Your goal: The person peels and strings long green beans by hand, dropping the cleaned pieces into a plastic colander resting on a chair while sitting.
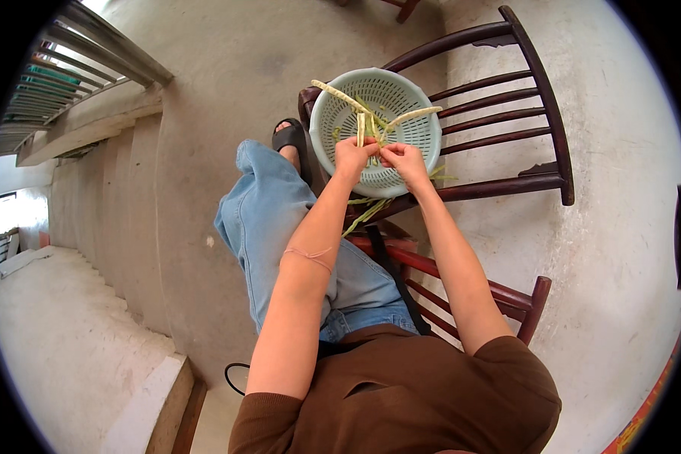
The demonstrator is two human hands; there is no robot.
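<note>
A pale green plastic colander [320, 116] stands on the seat of a dark wooden chair, with long bean pods [414, 115] and small green pieces inside. Over its near half, my left hand [356, 156] pinches pale, split-looking pods between thumb and fingers. My right hand [402, 161] is close beside it, fingertips closed on a pod piece; the fingertips of both hands almost meet. One long pod [340, 95] reaches over the colander's far left rim, another over the right rim. Thin green strands [369, 215] lie on the chair seat by the near rim.
The dark chair's slatted back [536, 102] extends to the right of the colander. A reddish wooden chair [505, 295] is beneath and beside me. On the left are a railing [102, 45] and concrete steps [113, 210]; a pale wall runs along the right.
</note>
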